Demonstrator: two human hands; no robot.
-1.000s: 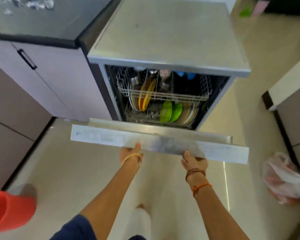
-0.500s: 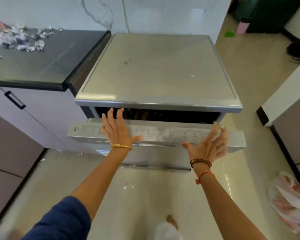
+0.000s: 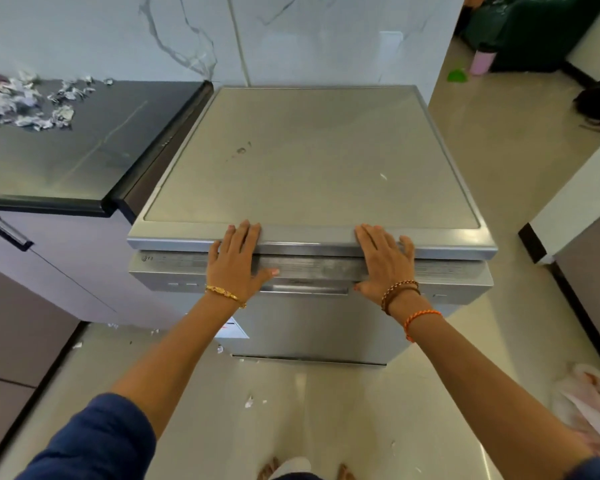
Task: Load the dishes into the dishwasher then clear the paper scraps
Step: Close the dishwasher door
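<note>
- Since the earlier frame, dishwasher door point(image 3: 309, 313) has swung up fully closed, hiding the dishes.
- Left hand point(image 3: 234, 259) and right hand point(image 3: 383, 263) press flat, fingers extended, on its upper edge, holding nothing.
- Paper scraps point(image 3: 21, 102) lie on the table point(image 3: 94, 147); some dot the floor point(image 3: 250, 401).
- Scraps look light, crumpled, easily scattered; best gathered by sweeping together, then pinching.

We see a silver-grey dishwasher point(image 3: 312, 157), a black surface point(image 3: 94, 140) strewn with white paper scraps point(image 3: 24, 102), and white grey-veined marble wall point(image 3: 187, 36).
</note>
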